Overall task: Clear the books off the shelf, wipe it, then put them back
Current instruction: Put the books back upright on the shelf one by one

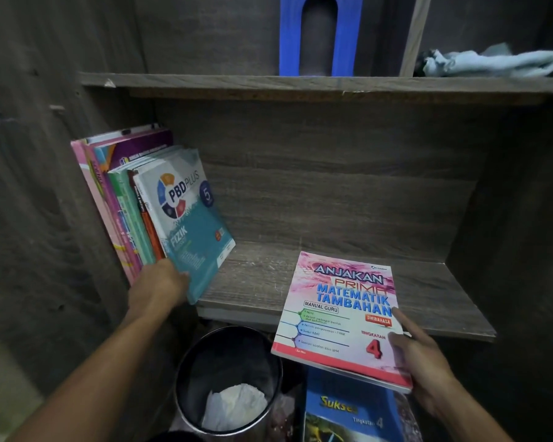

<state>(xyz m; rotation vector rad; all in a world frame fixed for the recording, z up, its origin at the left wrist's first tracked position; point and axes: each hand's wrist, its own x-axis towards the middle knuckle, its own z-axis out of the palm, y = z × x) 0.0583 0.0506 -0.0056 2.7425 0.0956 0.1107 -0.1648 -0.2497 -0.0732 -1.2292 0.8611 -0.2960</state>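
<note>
Several books (122,199) stand leaning against the left wall of the wooden shelf (428,298). The outermost is a white and teal PBD Plus Fizik book (189,224), tilted to the right. My left hand (160,285) presses against the bottom front edge of this row. My right hand (425,362) grips the lower right corner of a pink Matematik Tambahan book (339,317), held flat over the shelf's front edge. A light blue cloth (492,63) lies on the upper shelf at the right.
A dark round bin (189,378) with crumpled white paper stands on the floor below the shelf. A blue Sukses book (348,413) lies beneath the pink one. A blue plastic object (288,36) stands on the upper shelf board (237,81).
</note>
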